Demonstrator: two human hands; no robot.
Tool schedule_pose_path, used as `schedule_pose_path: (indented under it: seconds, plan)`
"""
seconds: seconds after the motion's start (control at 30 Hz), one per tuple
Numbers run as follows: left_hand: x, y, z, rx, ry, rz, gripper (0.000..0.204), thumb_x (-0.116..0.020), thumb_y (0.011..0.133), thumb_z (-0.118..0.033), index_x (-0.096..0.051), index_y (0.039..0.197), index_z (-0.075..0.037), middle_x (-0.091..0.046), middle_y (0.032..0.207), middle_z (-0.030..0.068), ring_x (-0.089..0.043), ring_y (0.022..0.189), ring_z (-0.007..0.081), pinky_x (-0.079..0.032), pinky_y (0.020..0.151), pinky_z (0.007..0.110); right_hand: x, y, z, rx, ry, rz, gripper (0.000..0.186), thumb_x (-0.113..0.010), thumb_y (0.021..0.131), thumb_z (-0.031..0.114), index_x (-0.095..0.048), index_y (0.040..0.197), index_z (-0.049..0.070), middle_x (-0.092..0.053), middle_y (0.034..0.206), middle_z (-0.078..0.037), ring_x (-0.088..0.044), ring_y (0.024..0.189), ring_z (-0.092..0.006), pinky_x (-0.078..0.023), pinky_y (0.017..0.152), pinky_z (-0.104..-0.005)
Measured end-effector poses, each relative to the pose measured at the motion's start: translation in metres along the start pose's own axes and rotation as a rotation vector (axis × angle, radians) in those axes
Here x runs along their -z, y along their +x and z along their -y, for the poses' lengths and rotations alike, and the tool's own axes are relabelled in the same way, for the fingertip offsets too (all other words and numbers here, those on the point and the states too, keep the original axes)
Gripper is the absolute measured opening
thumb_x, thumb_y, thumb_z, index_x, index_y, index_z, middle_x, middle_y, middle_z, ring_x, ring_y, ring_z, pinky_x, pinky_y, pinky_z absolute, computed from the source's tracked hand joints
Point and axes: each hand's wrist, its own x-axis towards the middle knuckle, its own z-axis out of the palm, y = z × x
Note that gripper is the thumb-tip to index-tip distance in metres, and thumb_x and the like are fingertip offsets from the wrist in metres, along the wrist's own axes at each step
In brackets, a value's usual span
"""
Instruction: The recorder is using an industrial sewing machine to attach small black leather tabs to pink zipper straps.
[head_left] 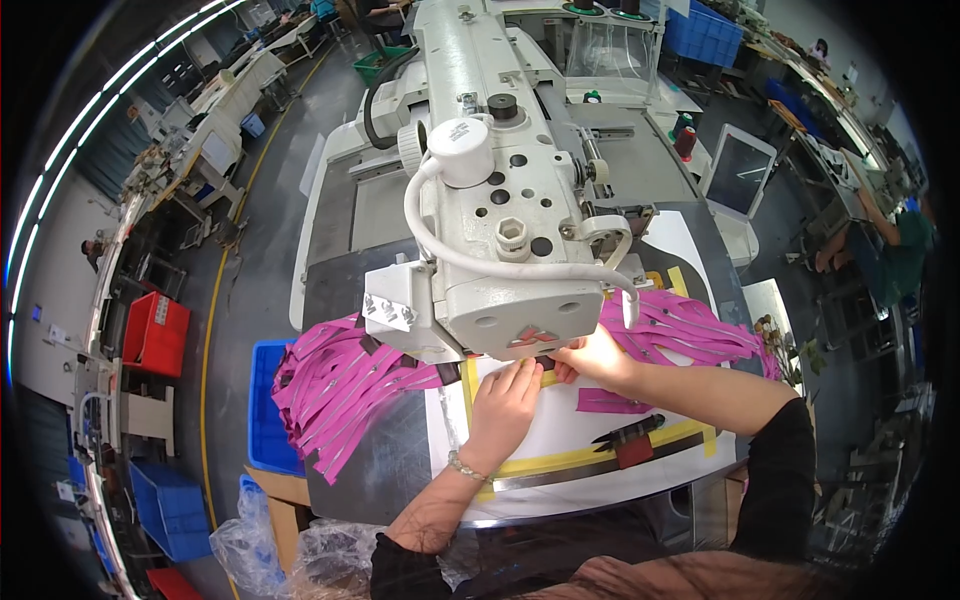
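Note:
Both my hands are together under the white sewing machine head [530, 310]. My left hand [503, 405] has its fingers bent and pressed together beside a small dark patch at the yellow-taped edge. My right hand [597, 360] pinches close by, thumb and fingers meeting just right of the left fingertips. What the fingers hold is mostly covered by them and the machine head. Bundled magenta zipper strips [345, 390] spread out on the left, and another magenta bundle [685, 330] lies behind my right forearm. A short magenta strip [610, 402] rests below my right wrist.
A white sheet edged with yellow tape [560, 462] covers the table front, with a dark tool with a red part [632, 442] on it. A blue bin [272, 405] stands at the left edge. A tablet-like screen [740, 170] and thread cones [685, 140] are at right.

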Motion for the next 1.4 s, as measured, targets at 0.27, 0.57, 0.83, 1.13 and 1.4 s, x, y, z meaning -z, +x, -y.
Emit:
schedule_pose_path:
  seconds: [0.27, 0.57, 0.83, 1.13, 1.4]
  plan:
    - [-0.002, 0.006, -0.002, -0.041, 0.028, 0.017, 0.029, -0.062, 0.079, -0.012, -0.064, 0.104, 0.003, -0.065, 0.111, 0.0132, -0.06, 0.104, 0.0235, -0.048, 0.085, 0.036, 0.002, 0.001, 0.002, -0.032, -0.028, 0.01, 0.017, -0.061, 0.089, 0.011, -0.059, 0.08, -0.003, -0.064, 0.066, -0.011, -0.064, 0.054, -0.0155, -0.054, 0.05, -0.0262]
    - [0.0, 0.01, 0.01, 0.003, -0.235, 0.044, 0.03, -0.067, 0.076, -0.009, -0.062, 0.104, 0.001, -0.064, 0.111, 0.0141, -0.06, 0.105, 0.0267, -0.047, 0.089, 0.037, 0.02, -0.009, 0.021, 0.007, -0.316, 0.154, 0.016, -0.065, 0.087, 0.014, -0.06, 0.08, 0.0, -0.067, 0.075, -0.011, -0.065, 0.059, -0.0152, -0.05, 0.049, -0.0279]
    - [0.004, 0.003, 0.029, -0.103, -0.269, 0.129, 0.038, -0.064, 0.081, -0.008, -0.058, 0.118, 0.001, -0.061, 0.12, 0.0132, -0.057, 0.113, 0.0269, -0.045, 0.097, 0.038, 0.047, -0.012, 0.0, 1.168, -1.085, 0.191, 0.026, -0.066, 0.081, 0.014, -0.066, 0.106, 0.008, -0.064, 0.117, -0.002, -0.061, 0.102, -0.0166, -0.046, 0.079, -0.034]
    - [0.012, 0.005, 0.027, -0.099, -0.333, 0.219, 0.041, -0.062, 0.086, -0.014, -0.056, 0.124, 0.001, -0.058, 0.127, 0.0152, -0.053, 0.12, 0.0273, -0.042, 0.102, 0.039, 0.049, -0.011, -0.005, 1.048, -1.16, 0.223, 0.037, -0.064, 0.079, 0.013, -0.067, 0.116, 0.015, -0.066, 0.114, 0.003, -0.059, 0.105, -0.0122, -0.034, 0.084, -0.0351]
    - [0.012, 0.002, 0.022, -0.056, -0.302, 0.211, 0.041, -0.063, 0.087, -0.018, -0.057, 0.124, 0.0, -0.058, 0.127, 0.0151, -0.055, 0.119, 0.0271, -0.041, 0.102, 0.041, 0.036, -0.023, -0.006, 1.055, -1.219, 0.138, 0.029, -0.063, 0.082, 0.019, -0.064, 0.11, 0.01, -0.062, 0.12, 0.002, -0.056, 0.108, -0.0152, -0.04, 0.081, -0.0376]
